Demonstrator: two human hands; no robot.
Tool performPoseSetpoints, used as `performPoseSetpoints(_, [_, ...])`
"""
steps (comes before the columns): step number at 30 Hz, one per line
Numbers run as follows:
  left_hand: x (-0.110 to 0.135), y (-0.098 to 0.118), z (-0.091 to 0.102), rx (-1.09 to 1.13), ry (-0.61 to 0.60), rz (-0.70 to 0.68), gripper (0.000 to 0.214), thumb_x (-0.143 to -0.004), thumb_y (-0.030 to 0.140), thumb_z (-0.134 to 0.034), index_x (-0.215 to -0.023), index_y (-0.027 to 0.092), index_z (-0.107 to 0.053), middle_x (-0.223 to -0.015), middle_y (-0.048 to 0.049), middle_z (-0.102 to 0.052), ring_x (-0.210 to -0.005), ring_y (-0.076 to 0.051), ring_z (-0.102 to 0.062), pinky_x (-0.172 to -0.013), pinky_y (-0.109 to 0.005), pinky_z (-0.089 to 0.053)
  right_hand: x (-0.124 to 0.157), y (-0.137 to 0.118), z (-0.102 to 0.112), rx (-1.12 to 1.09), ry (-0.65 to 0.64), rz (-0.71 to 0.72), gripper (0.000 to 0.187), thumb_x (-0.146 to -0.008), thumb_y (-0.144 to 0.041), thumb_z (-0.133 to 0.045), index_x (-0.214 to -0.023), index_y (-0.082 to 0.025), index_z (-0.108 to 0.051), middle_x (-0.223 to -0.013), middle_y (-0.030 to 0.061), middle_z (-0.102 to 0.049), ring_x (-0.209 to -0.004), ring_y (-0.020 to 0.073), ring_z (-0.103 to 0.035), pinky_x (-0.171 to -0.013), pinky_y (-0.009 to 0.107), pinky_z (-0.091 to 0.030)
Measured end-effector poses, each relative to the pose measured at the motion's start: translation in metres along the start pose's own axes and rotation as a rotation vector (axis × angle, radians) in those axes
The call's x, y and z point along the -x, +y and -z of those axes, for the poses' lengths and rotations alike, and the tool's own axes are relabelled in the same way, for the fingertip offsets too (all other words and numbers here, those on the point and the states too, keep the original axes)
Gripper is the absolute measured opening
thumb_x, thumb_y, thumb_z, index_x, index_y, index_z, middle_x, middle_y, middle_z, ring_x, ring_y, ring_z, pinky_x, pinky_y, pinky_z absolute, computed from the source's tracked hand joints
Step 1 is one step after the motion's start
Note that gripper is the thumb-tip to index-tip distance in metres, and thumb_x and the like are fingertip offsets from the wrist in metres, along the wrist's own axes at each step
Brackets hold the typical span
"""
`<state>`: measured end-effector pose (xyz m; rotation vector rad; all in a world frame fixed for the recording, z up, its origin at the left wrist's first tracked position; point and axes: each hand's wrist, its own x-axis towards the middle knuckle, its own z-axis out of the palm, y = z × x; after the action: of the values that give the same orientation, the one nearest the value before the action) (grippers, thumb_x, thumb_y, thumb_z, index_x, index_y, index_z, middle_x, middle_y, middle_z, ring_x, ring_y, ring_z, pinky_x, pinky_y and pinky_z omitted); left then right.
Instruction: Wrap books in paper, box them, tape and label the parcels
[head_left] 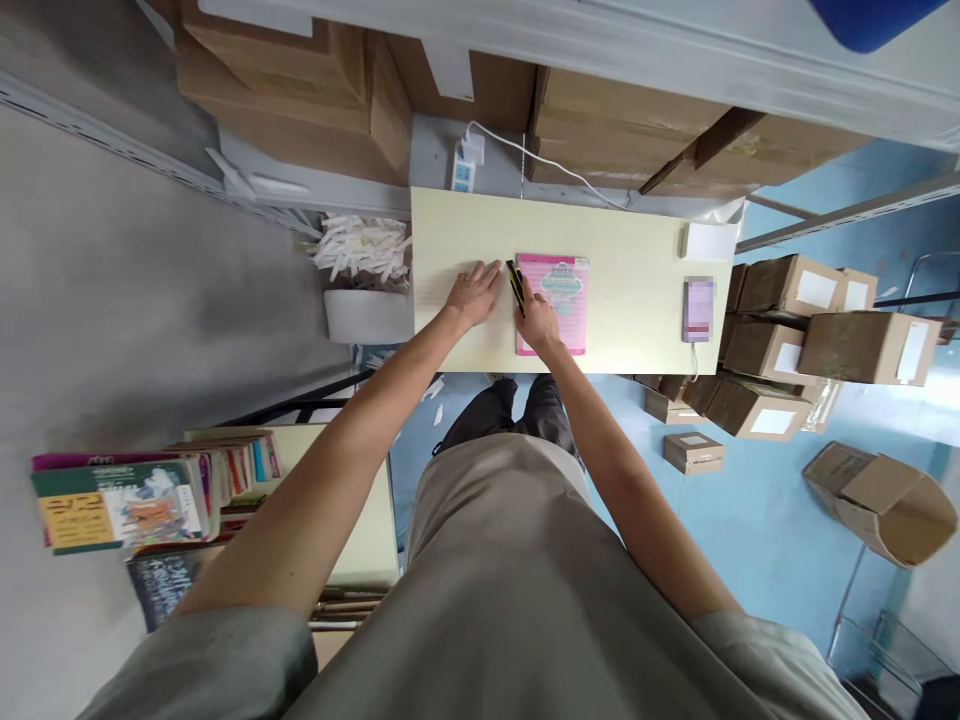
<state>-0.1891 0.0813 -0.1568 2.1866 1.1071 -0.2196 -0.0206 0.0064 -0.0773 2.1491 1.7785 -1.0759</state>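
A pink book (566, 315) lies flat on the pale yellow table (630, 270), its cover carrying a teal and white emblem. Over the book's left edge, my right hand (536, 318) is closed around a black and yellow utility knife (516, 284). The knife points away from me along that edge; whether its blade is out is too small to tell. To the left of the book, my left hand (475, 292) rests palm down on the tabletop with its fingers stretched out, holding nothing.
A phone (698, 310) on a cable and a white box (709, 241) sit at the table's right end. A bin (367, 317) heaped with paper strips stands at the left. Cardboard boxes (630, 125) fill the shelf behind; books (120, 505) are stacked at lower left.
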Motion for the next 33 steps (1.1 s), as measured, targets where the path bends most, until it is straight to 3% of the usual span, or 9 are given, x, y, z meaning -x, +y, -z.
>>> performPoseSetpoints(9, [-0.012, -0.004, -0.007, -0.018, -0.002, -0.007, 0.083, -0.107, 0.035, -0.063, -0.183, 0.012, -0.042, -0.196, -0.0199, -0.030, -0.180, -0.050, -0.024, -0.145, -0.070, -0.025, 0.007, -0.008, 0.007, 0.054, -0.016, -0.012, 0.081, -0.111, -0.012, -0.041, -0.190, -0.007, -0.023, -0.154, 0.0308, -0.073, -0.132, 0.0390, -0.076, -0.114, 0.050, -0.063])
performPoseSetpoints(18, [-0.025, -0.008, -0.015, 0.025, 0.018, 0.014, 0.086, -0.106, 0.049, -0.074, -0.181, 0.017, -0.049, -0.192, -0.0191, -0.036, -0.180, -0.050, -0.023, -0.145, -0.069, -0.022, 0.020, -0.012, 0.016, 0.087, -0.071, -0.013, 0.078, -0.109, -0.006, -0.047, -0.185, -0.004, -0.033, -0.152, 0.0340, -0.074, -0.140, 0.0430, -0.075, -0.116, 0.054, -0.062])
performPoseSetpoints(28, [-0.031, -0.002, -0.019, 0.004, -0.009, 0.079, 0.088, -0.105, 0.035, -0.073, -0.183, 0.009, -0.044, -0.197, -0.0209, -0.027, -0.182, -0.050, -0.020, -0.148, -0.069, -0.018, 0.069, -0.017, 0.010, 0.229, -0.222, 0.048, 0.063, -0.107, -0.004, -0.053, -0.170, -0.007, -0.054, -0.147, 0.0317, -0.077, -0.144, 0.0395, -0.074, -0.116, 0.049, -0.064])
performPoseSetpoints(31, [-0.033, 0.002, -0.019, -0.010, -0.006, 0.089, 0.092, -0.101, 0.037, -0.078, -0.182, 0.006, -0.045, -0.196, -0.0238, -0.026, -0.179, -0.052, -0.025, -0.147, -0.072, -0.020, 0.085, -0.020, 0.004, 0.284, -0.333, 0.104, 0.059, -0.103, -0.005, -0.060, -0.162, -0.009, -0.064, -0.145, 0.0303, -0.079, -0.142, 0.0403, -0.075, -0.110, 0.047, -0.067])
performPoseSetpoints(33, [-0.034, 0.006, -0.018, -0.015, -0.009, 0.100, 0.096, -0.098, 0.042, -0.082, -0.180, 0.008, -0.047, -0.195, -0.0245, -0.029, -0.177, -0.053, -0.030, -0.145, -0.074, -0.024, 0.094, -0.022, 0.003, 0.302, -0.448, 0.141, 0.051, -0.096, -0.002, -0.069, -0.146, -0.009, -0.077, -0.133, 0.0279, -0.084, -0.130, 0.0406, -0.081, -0.100, 0.045, -0.070])
